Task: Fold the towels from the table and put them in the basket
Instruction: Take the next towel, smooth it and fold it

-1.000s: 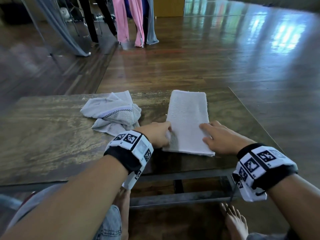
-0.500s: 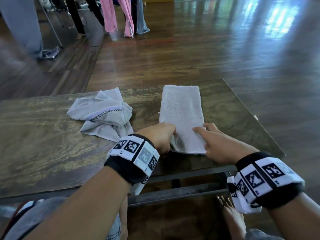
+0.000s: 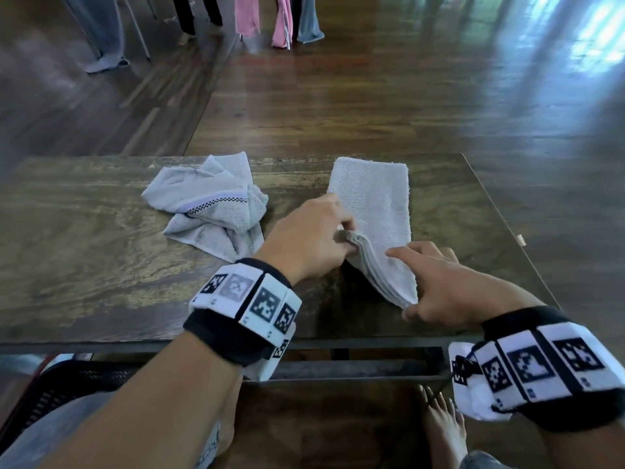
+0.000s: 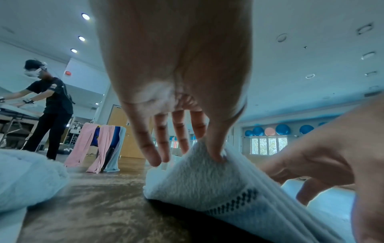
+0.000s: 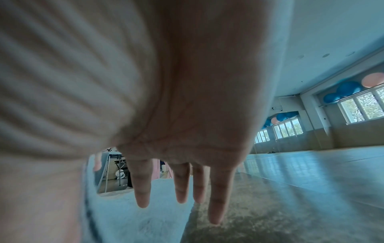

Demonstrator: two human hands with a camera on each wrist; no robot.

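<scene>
Left hand [image 3: 309, 236] pinches near-left corner of folded towel [image 3: 375, 211], thumb on top, other fingers loose. Right hand [image 3: 446, 287] grips near-right corner, thumb under, I think; index straight.

Towel lies at 1 o'clock on table [image 3: 84, 275], near end lifted.

To fold well: raise both corners level, carry toward 12, match edges w/ far end, press flat.

Crumpled towel [image 3: 211, 206] at 11. Dark mesh at 7, maybe the basket [image 3: 64, 390]. Wood floor [image 3: 372, 96]; hanging cloths at 12.

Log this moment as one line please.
fold underway | left hand pinches folded towel near corner | right hand grips other corner | crumpled towel waiting
</scene>
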